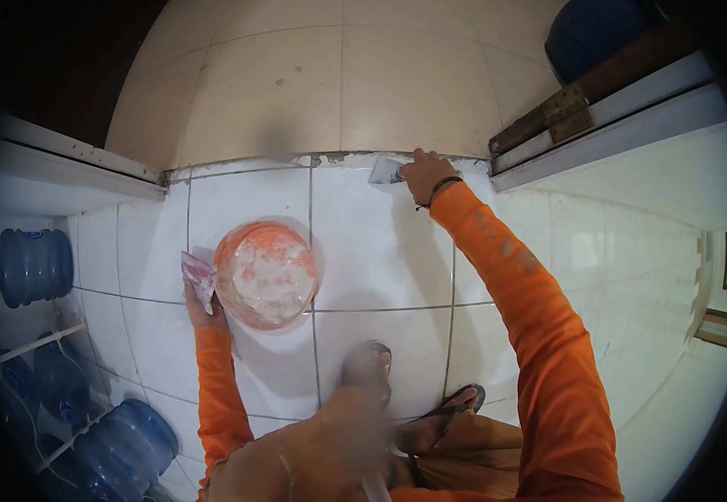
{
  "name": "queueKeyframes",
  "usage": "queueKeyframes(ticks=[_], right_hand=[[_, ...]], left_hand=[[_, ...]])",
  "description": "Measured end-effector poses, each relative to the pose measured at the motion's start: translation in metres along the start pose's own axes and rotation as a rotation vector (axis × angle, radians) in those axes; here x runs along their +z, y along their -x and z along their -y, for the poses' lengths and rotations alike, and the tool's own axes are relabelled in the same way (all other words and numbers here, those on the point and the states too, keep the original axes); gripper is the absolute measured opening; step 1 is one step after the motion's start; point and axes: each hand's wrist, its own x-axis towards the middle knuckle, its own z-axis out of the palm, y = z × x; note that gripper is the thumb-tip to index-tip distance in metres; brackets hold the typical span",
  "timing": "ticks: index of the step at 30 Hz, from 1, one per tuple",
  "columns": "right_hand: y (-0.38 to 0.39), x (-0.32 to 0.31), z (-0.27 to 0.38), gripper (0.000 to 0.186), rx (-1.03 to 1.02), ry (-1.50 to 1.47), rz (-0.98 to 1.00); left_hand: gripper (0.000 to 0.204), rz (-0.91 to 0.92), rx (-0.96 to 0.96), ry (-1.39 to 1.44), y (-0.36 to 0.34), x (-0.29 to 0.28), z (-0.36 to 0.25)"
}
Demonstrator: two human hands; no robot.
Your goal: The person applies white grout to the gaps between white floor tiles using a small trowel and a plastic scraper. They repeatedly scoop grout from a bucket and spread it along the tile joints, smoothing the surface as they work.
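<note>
My right hand [430, 177] reaches forward and grips a putty knife [387, 171]. Its flat grey blade lies at the seam [346, 159] where white tiles meet beige ones, and whitish filler shows along that joint. On the left, my left hand [202, 313] holds a flat pinkish-red piece smeared with white [199, 279]; I cannot make out what kind of thing it is. Right beside it on the white floor stands a round orange tub [228, 244], with white paste [273, 280] inside and smears on its wall.
Several blue water jugs [33, 266] are at the left, some behind a white rack [37, 345]. A door frame [614, 125] with a rusty hinge [567, 111] borders the seam on the right. A dark blue rounded container [595, 38] stands beyond. My sandalled feet [464, 400] are below.
</note>
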Motion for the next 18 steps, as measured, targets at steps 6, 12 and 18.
queueKeyframes(ticks=[6,12,18], right_hand=[[0.017,0.005,-0.001,0.023,0.029,-0.089,-0.116],[-0.017,-0.009,0.031,0.029,-0.122,-0.094,-0.134],[-0.019,-0.005,0.011,0.022,-0.057,-0.077,-0.026]], left_hand=[[0.044,0.002,-0.004,0.002,-0.008,-0.007,0.0],[0.048,0.021,-0.008,0.002,-0.009,-0.01,0.002],[0.048,-0.027,-0.011,-0.033,0.001,0.0,-0.001]])
